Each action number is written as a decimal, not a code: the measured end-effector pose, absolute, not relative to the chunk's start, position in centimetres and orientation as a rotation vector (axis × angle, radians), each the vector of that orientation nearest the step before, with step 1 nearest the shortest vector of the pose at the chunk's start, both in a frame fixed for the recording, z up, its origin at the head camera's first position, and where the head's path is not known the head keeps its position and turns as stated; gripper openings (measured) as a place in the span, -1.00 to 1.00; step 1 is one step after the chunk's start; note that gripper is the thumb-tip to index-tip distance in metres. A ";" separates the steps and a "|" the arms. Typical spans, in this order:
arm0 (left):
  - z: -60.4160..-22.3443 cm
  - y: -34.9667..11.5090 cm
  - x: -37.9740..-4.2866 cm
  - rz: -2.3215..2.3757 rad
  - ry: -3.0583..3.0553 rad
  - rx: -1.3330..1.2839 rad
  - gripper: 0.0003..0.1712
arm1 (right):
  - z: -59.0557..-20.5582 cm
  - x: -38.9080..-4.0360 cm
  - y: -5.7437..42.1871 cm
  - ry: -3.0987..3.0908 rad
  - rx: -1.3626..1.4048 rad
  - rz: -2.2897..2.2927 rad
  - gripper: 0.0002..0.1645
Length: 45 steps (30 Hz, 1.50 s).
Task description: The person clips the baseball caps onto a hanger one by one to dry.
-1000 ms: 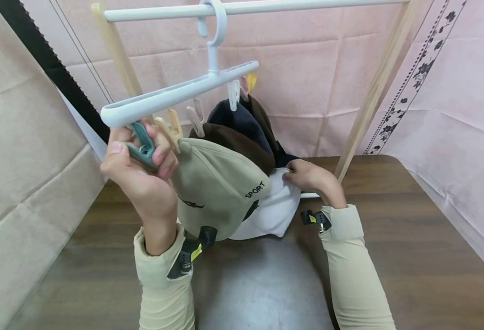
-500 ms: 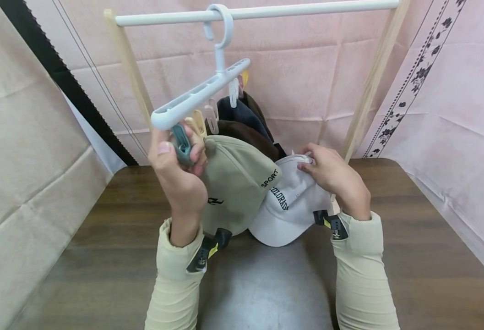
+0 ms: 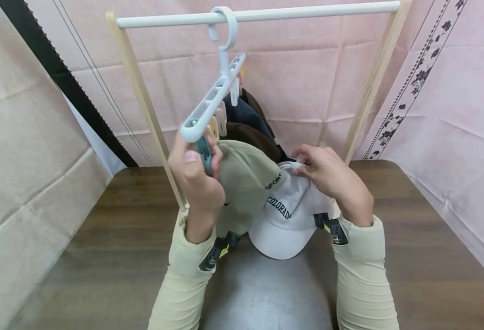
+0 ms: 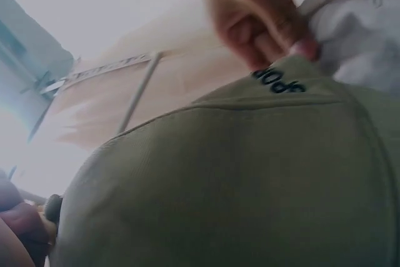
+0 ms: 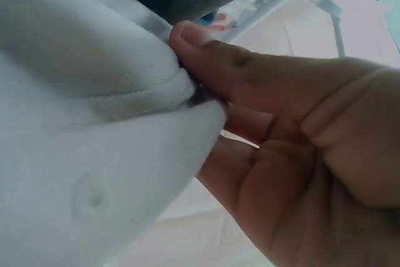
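Note:
My left hand [image 3: 198, 178] pinches a teal clothespin [image 3: 204, 153] that hangs from the near end of the pale blue hanger [image 3: 213, 101]. Between the thumb and fingers of my right hand [image 3: 334, 178] is the top of a white cap [image 3: 285, 229] lettered "COLORAD", its brim pointing down toward me. A sage green cap [image 3: 242, 183] marked "SPORT" hangs just right of my left hand and overlaps the white one. Further back along the hanger are a brown cap [image 3: 246, 134] and a navy cap [image 3: 246, 114], below pink and white clothespins. The left wrist view is mostly filled by the green cap.
The hanger hooks over a white rod [image 3: 316, 10] between wooden posts, one post [image 3: 143, 101] at left and another [image 3: 375, 82] at right. Underneath is a brown wooden table [image 3: 114, 243]. Pink cloth [image 3: 291, 78] forms the backdrop.
The hanger's near end has swung to the right, with my left hand and the clothespin. My right hand has brought the white cap rightward and out from behind the green cap, showing its lettering and brim.

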<state>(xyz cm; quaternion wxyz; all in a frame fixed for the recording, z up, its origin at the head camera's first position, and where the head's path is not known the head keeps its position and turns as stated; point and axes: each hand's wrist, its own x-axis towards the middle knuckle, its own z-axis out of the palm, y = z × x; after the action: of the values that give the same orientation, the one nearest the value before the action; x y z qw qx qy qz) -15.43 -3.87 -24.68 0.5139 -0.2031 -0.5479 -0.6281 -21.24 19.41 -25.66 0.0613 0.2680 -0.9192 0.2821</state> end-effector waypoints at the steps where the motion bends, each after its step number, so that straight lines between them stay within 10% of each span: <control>1: -24.8 -3.6 -15.6 -1.495 -1.318 -0.497 -0.41 | -25.7 -21.3 19.3 -2.782 0.801 0.841 -0.70; 7: -25.5 -2.5 -16.0 -1.424 -1.351 -0.583 -0.38 | -26.3 -21.5 18.9 -2.804 0.802 0.711 -0.89; 21: -26.3 -2.3 -17.0 -1.428 -1.437 -0.845 -0.21 | -26.1 -21.7 20.2 -2.987 0.332 0.736 -0.56; 45: -26.0 -1.9 -17.3 -1.202 -1.681 -0.961 -0.23 | -21.9 -13.5 22.2 -2.304 0.981 0.727 -0.85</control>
<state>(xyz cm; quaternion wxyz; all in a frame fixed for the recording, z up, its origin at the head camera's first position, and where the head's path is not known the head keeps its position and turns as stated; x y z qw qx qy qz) -17.26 -1.90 -26.04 0.4181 -0.3830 -0.6700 -0.4792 -13.46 22.22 -21.91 0.2638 0.3629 -0.8523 0.2691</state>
